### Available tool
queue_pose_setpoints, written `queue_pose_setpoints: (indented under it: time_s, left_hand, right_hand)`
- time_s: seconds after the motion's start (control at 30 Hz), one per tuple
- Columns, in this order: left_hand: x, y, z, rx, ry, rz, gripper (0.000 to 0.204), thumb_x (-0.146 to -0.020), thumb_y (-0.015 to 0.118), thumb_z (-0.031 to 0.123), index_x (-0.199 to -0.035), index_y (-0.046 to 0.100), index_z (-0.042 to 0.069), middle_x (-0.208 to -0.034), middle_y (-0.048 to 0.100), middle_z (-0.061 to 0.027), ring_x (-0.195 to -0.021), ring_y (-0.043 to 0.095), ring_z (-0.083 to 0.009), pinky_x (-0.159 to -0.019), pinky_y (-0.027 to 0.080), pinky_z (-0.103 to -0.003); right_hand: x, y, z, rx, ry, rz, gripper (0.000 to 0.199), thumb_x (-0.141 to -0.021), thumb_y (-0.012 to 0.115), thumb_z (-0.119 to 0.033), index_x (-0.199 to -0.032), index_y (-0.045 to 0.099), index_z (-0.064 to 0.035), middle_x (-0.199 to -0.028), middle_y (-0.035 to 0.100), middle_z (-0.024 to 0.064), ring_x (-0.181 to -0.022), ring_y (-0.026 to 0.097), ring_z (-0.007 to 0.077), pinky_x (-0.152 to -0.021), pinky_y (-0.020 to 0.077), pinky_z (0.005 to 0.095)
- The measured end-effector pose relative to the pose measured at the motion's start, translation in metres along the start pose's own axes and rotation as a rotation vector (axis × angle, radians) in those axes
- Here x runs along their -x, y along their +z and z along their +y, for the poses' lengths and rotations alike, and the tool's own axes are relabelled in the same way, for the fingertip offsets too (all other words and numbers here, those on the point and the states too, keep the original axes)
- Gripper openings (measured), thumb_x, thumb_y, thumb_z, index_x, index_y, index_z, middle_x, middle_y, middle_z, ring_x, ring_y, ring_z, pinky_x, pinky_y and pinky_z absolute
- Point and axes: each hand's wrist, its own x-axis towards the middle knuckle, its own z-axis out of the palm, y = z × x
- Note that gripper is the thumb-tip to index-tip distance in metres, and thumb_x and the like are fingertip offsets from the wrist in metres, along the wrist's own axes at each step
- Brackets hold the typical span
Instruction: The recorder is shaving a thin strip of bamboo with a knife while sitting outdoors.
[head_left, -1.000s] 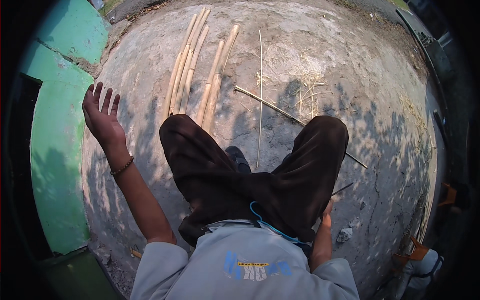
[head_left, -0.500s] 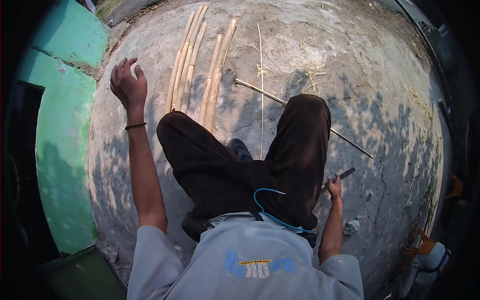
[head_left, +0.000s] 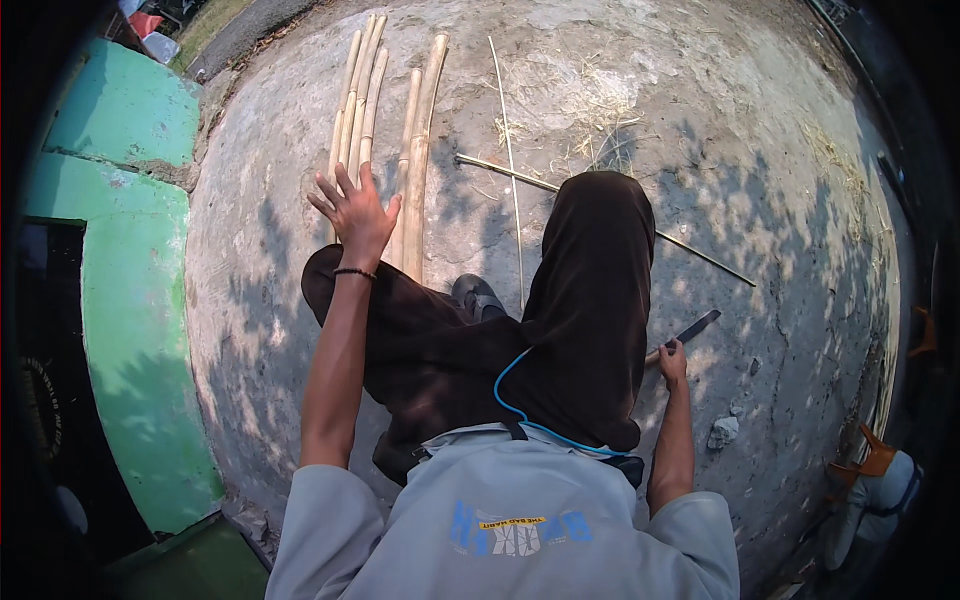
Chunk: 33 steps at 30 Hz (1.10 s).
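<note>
My left hand (head_left: 358, 212) is open with its fingers spread, above my left knee. It holds nothing and overlaps the near ends of several bamboo poles (head_left: 374, 100) in the picture; whether it touches them I cannot tell. Just to its right lie two more bamboo poles, one of them thicker (head_left: 424, 130). Low beside my right thigh, my right hand (head_left: 672, 362) is closed around the handle of a large dark-bladed knife (head_left: 697, 327), its blade pointing forward and right. A long thin strip (head_left: 517, 230) lies on the ground between my knees, crossed by a thin stick (head_left: 700, 256).
Pale shavings (head_left: 600, 118) are scattered on the concrete ground ahead. A green wall (head_left: 130, 330) stands at the left. Near the right knife side sits a grey stone (head_left: 723, 432). An orange-and-grey object (head_left: 878, 490) is at the right edge.
My left hand has swung right, from near the green wall to over my left knee, and its fingers have spread. The right hand keeps hold of the knife.
</note>
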Motion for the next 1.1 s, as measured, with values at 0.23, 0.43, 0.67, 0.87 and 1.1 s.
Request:
queue_pose_setpoints:
  time_s: [0.23, 0.43, 0.67, 0.87, 1.1]
  left_hand:
    - [-0.002, -0.127, 0.129, 1.026, -0.063, -0.922, 0.054, -0.098, 0.042, 0.058, -0.105, 0.058, 0.006, -0.096, 0.070, -0.0142, -0.070, 0.071, -0.0197, -0.057, 0.056, -0.027]
    - [-0.007, 0.026, 0.055, -0.039, 0.143, -0.138, 0.057, -0.087, 0.068, 0.038, -0.130, 0.055, 0.005, -0.143, 0.046, -0.0167, -0.138, 0.035, -0.0388, -0.113, 0.023, -0.057]
    - [-0.015, -0.149, 0.165, 0.932, 0.345, -0.589, 0.050, -0.099, 0.052, 0.047, -0.115, 0.056, 0.000, -0.096, 0.068, -0.0132, -0.081, 0.071, -0.0181, -0.063, 0.058, -0.026]
    - [0.133, -0.088, 0.028, 0.626, 0.272, -1.694, 0.049, -0.103, 0.044, 0.040, -0.130, 0.049, -0.001, -0.117, 0.067, -0.0150, -0.101, 0.069, -0.0256, -0.084, 0.058, -0.036]
    - [0.056, -0.270, -0.017, 1.079, -0.400, 1.183, 0.033, -0.102, 0.042, 0.030, -0.115, 0.054, 0.002, -0.116, 0.065, -0.0132, -0.112, 0.059, -0.0277, -0.096, 0.047, -0.042]
  right_hand:
    - [0.016, 0.006, 0.042, 0.044, 0.049, 0.080, 0.049, -0.089, 0.063, -0.029, -0.130, 0.052, -0.0039, -0.118, 0.055, 0.0228, -0.109, 0.057, 0.0372, -0.095, 0.0455, 0.0420]
    - [0.015, 0.025, 0.018, 0.108, 0.013, 0.102, 0.048, -0.089, 0.063, -0.029, -0.129, 0.053, -0.0026, -0.122, 0.049, 0.0228, -0.112, 0.055, 0.0367, -0.094, 0.0458, 0.0431]
    - [0.012, 0.017, 0.042, 0.096, 0.027, 0.098, 0.048, -0.089, 0.063, -0.031, -0.129, 0.055, -0.0044, -0.118, 0.050, 0.0234, -0.107, 0.055, 0.0388, -0.096, 0.0451, 0.0440]
    - [-0.005, 0.037, 0.049, -0.064, 0.050, 0.090, 0.047, -0.089, 0.061, -0.030, -0.129, 0.055, -0.0051, -0.118, 0.048, 0.0226, -0.109, 0.054, 0.0373, -0.098, 0.0438, 0.0417]
    - [0.005, 0.014, 0.018, 0.116, 0.034, 0.018, 0.047, -0.090, 0.060, -0.031, -0.128, 0.056, -0.0046, -0.126, 0.046, 0.0251, -0.112, 0.053, 0.0409, -0.099, 0.0434, 0.0434]
